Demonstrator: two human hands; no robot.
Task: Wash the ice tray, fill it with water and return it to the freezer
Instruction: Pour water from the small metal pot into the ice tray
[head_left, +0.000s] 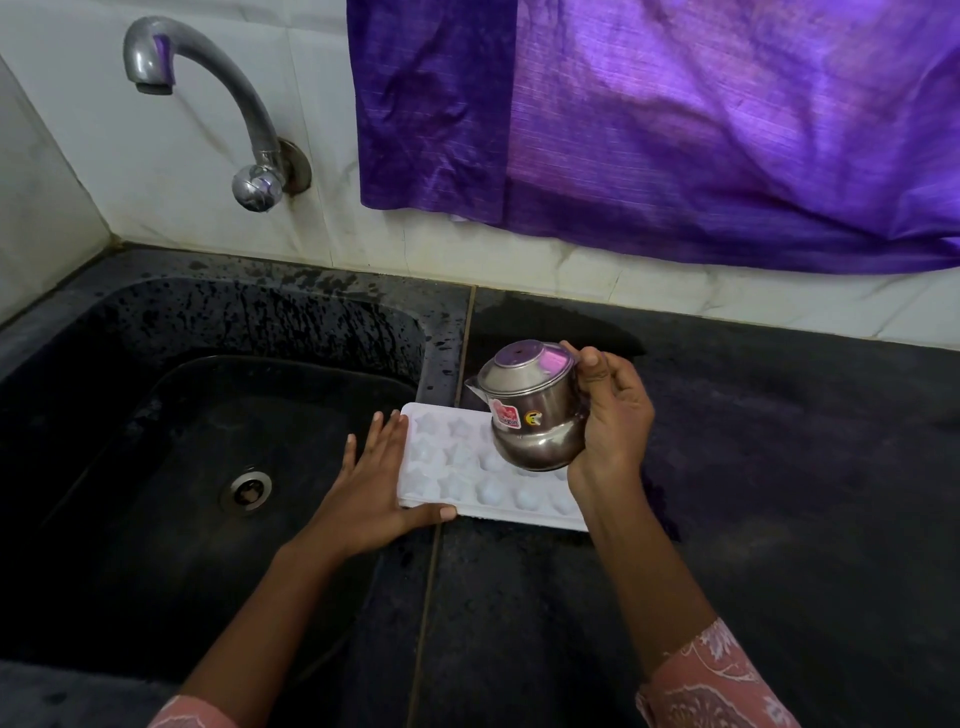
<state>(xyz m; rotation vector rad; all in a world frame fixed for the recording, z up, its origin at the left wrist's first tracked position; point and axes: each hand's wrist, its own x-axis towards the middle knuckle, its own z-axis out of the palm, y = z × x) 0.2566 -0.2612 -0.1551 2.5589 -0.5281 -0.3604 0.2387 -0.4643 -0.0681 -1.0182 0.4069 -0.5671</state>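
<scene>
1. The white ice tray (452, 467) lies flat in the middle of the frame. It is on the dark counter (727, 467), just beside the black sink (260, 322).
2. The left hand (374, 483) has straight fingers. They rest against the tray's left end, and the thumb lies along its near edge.
3. The right hand (613, 415) has its fingers curled round a small steel pot (530, 410). The pot is tipped over the tray's right part.
4. The tray looks like thin plastic, so it is likely light and a bit bendy.
5. I cannot tell if water is in its little cups yet.
6. Once full, it will likely be heavier and may spill if tipped.
7. It may be wet and slippery too.
8. A good hold would be both short ends, keeping it level.
</scene>
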